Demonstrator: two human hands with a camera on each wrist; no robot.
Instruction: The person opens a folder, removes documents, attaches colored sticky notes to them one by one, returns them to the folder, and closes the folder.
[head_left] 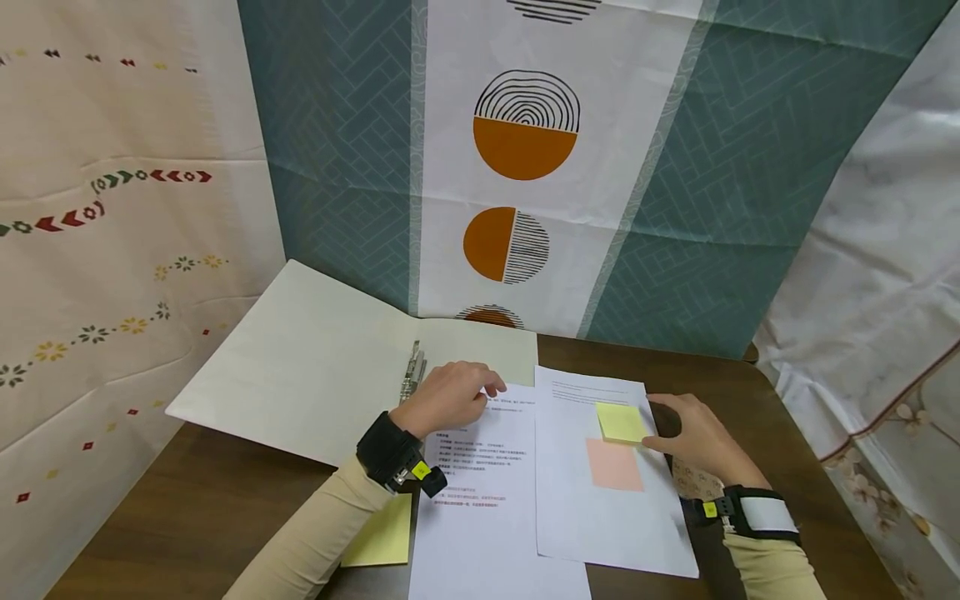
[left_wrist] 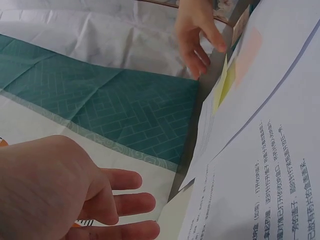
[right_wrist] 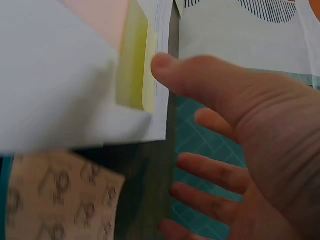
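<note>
My left hand (head_left: 450,396) hovers over the top of a printed sheet (head_left: 487,542), beside the metal clip (head_left: 412,372) of an open white binder (head_left: 300,367). Its fingers are loosely bent with nothing between them. At the right edge of a second sheet (head_left: 600,525) is my right hand (head_left: 697,433), thumb and fingers spread apart. The thumb tip is close to a yellow sticky note (head_left: 620,422); whether it touches is unclear. Just below that note, a pink sticky note (head_left: 614,464) lies on the same sheet, which overlaps the printed one.
A yellow paper (head_left: 382,533) lies under my left forearm. Beneath my right hand is a patterned beige item (right_wrist: 65,195), partly hidden. The brown table (head_left: 247,500) meets hanging cloths (head_left: 345,167) at the back and sides.
</note>
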